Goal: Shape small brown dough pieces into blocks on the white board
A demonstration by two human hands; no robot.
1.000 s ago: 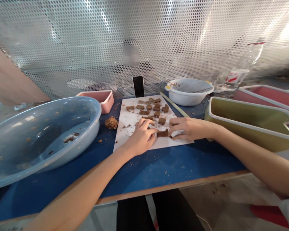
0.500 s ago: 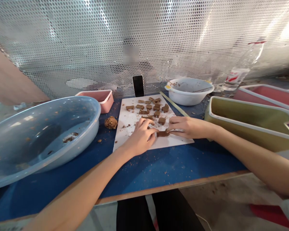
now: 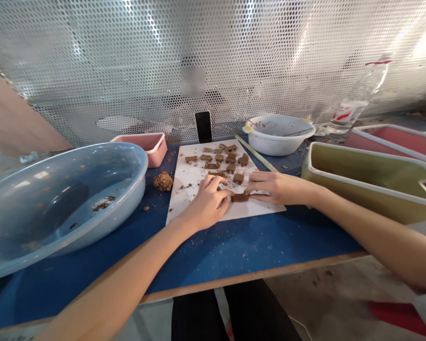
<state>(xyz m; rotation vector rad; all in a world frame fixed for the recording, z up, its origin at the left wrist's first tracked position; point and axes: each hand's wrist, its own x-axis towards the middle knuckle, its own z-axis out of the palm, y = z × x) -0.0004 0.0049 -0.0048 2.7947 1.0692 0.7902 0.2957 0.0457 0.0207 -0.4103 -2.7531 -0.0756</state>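
A brown strip of clay [image 3: 240, 197] lies near the front of a white board [image 3: 184, 208]. My left hand [image 3: 212, 199] is curled at its left end, thumb and fingers closed in against it. From the other side my right hand [image 3: 270, 188] pinches the strip's right end between thumb and fingertips. Behind the hands, several small shaped clay pieces [image 3: 230, 168] with stubby legs are spread over the board, among crumbs. One squarish clay piece [image 3: 238, 178] sits just beyond the strip. Left of the board rests a rough clay lump [image 3: 163, 181].
A large blue basin [image 3: 128, 203] stands at left, a pink box [image 3: 158, 150] behind it. A phone [image 3: 203, 127] leans on the perforated metal sheet. Right are a white basin [image 3: 279, 144], a pale stick [image 3: 257, 155], a green bin [image 3: 341, 184] and a plastic bottle [image 3: 355, 102].
My right hand's fingertips have shifted very slightly on the clay strip. Otherwise both hands and the pieces hold nearly the same places.
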